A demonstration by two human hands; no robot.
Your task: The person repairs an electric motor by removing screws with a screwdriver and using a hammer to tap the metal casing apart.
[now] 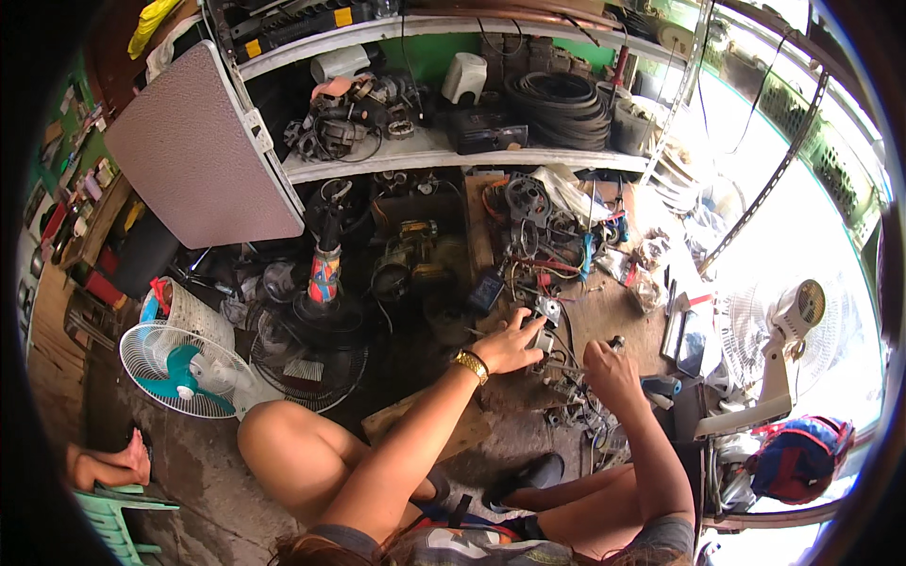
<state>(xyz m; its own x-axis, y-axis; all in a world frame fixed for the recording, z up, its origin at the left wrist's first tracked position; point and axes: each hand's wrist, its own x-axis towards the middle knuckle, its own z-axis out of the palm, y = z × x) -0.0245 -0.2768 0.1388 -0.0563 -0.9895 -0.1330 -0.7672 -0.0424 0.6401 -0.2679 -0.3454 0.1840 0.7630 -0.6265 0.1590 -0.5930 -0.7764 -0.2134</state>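
Note:
My left hand (508, 349), with a gold watch (472, 366) on its wrist, reaches over the near edge of the wooden work board. Its fingers and thumb are spread around a small grey metal motor part (545, 341), whose rounded silver piece (546, 307) shows just beyond the fingertips. To its right, my right hand (612, 373) is closed in a fist. A small dark round end (618, 341) shows at the top of this fist; the rest of what it grips is hidden. Loose wires and metal parts (580, 410) lie between and below my hands.
On the wooden board (590, 316) lie wires, tools and bagged parts (645, 288). A fan with teal blades (184, 371) stands at left, a beige fan (797, 311) at right. Shelves (425, 151) holding motors and coiled hose (559, 108) run behind. A blue-handled tool (662, 386) lies beside my right wrist.

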